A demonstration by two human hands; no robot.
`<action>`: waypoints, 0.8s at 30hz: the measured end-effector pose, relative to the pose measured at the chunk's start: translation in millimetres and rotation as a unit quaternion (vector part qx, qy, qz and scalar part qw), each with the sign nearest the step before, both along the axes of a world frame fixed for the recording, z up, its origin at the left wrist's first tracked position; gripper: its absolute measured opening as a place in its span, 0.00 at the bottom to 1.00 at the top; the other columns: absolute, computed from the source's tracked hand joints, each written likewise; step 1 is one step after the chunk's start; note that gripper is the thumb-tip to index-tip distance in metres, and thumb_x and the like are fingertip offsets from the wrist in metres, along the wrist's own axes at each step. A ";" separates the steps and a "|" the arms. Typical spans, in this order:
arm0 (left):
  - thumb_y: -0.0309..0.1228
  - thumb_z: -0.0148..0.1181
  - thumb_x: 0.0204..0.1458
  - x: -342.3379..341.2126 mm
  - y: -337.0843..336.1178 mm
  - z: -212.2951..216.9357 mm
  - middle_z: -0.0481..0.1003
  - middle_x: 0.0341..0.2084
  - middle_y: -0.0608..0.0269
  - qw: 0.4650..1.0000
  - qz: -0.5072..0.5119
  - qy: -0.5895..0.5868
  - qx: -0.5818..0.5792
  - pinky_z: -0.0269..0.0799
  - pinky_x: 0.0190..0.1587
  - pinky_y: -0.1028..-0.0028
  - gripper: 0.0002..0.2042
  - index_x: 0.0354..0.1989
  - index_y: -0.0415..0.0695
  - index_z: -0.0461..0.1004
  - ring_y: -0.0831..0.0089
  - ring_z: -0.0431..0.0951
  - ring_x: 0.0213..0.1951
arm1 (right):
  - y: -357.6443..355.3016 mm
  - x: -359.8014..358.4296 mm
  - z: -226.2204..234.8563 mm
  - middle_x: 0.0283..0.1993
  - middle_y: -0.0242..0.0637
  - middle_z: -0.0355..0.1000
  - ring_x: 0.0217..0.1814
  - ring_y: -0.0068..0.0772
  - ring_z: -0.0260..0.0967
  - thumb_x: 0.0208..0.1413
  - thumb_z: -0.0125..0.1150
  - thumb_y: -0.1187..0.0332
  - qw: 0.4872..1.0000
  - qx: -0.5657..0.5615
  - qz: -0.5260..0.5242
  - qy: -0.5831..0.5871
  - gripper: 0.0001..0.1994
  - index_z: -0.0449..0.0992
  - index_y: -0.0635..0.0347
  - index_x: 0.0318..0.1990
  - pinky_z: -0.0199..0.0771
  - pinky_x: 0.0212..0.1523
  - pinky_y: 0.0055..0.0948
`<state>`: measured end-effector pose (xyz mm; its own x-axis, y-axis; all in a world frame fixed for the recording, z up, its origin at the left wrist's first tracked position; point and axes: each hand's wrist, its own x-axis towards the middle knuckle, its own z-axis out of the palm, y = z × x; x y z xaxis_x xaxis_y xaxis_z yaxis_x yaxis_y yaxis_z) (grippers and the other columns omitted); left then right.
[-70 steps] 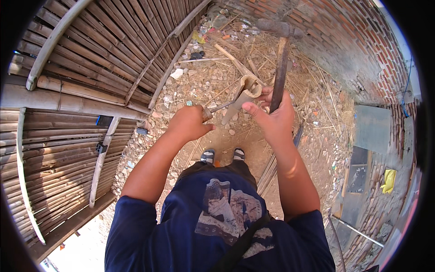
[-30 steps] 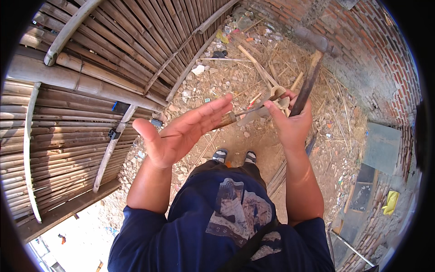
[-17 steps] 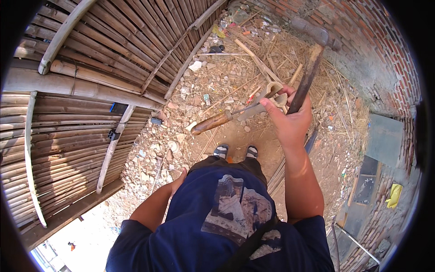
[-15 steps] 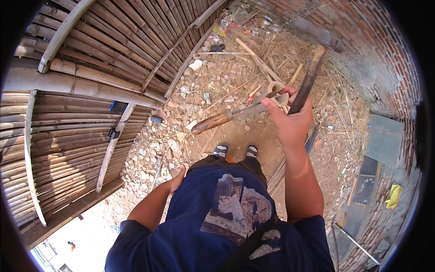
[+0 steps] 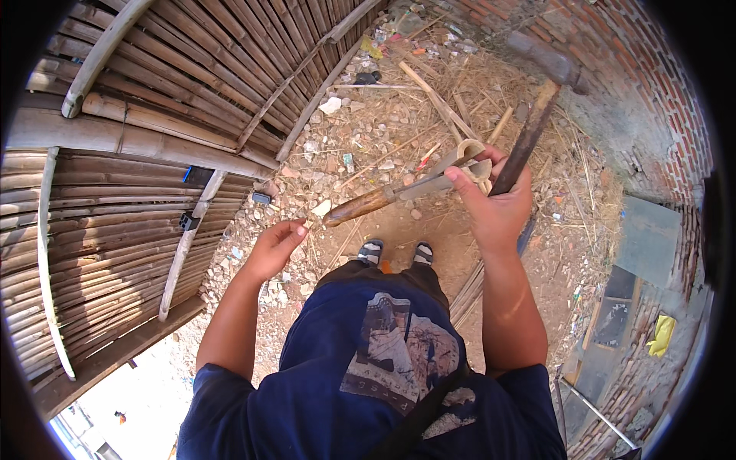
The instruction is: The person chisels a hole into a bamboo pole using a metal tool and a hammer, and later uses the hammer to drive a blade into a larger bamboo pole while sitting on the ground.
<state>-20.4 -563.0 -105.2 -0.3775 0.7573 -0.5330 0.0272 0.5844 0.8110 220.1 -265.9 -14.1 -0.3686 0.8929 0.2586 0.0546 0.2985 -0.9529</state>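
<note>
My right hand (image 5: 502,199) is closed around several things at once. One is a hammer (image 5: 529,138) with a heavy metal head and a dark wooden handle, its head pointing far right. A knife (image 5: 360,207) lies across the same grip, its worn wooden handle sticking out to the left. Its metal blade runs back to my fingers, which partly hide it. Pale, hollow bamboo pieces (image 5: 469,149) are bunched beside the blade. My left hand (image 5: 277,247) is near the knife handle's end, apart from it, holding nothing visible, thumb and bent fingers slightly apart.
A bamboo-pole wall (image 5: 138,253) rises on the left, and a brick wall (image 5: 659,100) on the right. Stones, straw and litter cover the ground (image 5: 383,153). Long bamboo strips (image 5: 437,100) lie ahead. A grey panel (image 5: 650,234) leans at the right.
My left hand has come up and forward from beside my body to near the knife handle's end. My right hand still grips the hammer, knife and bamboo pieces, hardly moved.
</note>
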 end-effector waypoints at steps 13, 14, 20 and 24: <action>0.53 0.76 0.47 51.6 132.8 45.7 0.78 0.23 0.45 0.942 -0.162 0.294 -0.021 0.76 0.38 0.55 0.26 0.30 0.37 0.79 0.46 0.81 0.31 | 4.3 18.5 14.7 0.41 0.29 0.74 0.41 0.20 0.68 0.49 0.83 0.58 0.998 0.062 0.012 -0.014 0.29 0.75 0.63 0.52 0.71 0.46 0.25; 0.53 0.76 0.47 51.9 134.2 46.2 0.78 0.24 0.45 0.940 -0.165 0.296 -0.025 0.76 0.38 0.56 0.27 0.30 0.37 0.79 0.46 0.81 0.31 | 7.7 31.5 17.3 0.39 0.30 0.74 0.39 0.21 0.68 0.53 0.80 0.56 0.999 0.032 0.014 -0.020 0.26 0.76 0.63 0.52 0.71 0.44 0.26; 0.54 0.76 0.47 49.1 141.6 48.1 0.79 0.25 0.44 0.940 -0.164 0.298 -0.039 0.77 0.40 0.55 0.26 0.32 0.38 0.80 0.45 0.82 0.33 | 11.7 121.1 47.5 0.25 0.34 0.70 0.26 0.24 0.63 0.72 0.57 0.52 0.952 0.028 -0.027 -0.304 0.21 0.77 0.66 0.45 0.65 0.29 0.31; 0.48 0.73 0.48 41.0 145.1 46.4 0.80 0.27 0.44 0.942 -0.148 0.298 -0.031 0.78 0.41 0.54 0.22 0.32 0.39 0.80 0.43 0.82 0.35 | -0.7 145.7 51.8 0.23 0.33 0.67 0.26 0.23 0.62 0.71 0.59 0.53 0.949 0.015 -0.025 -0.315 0.19 0.77 0.66 0.44 0.64 0.28 0.30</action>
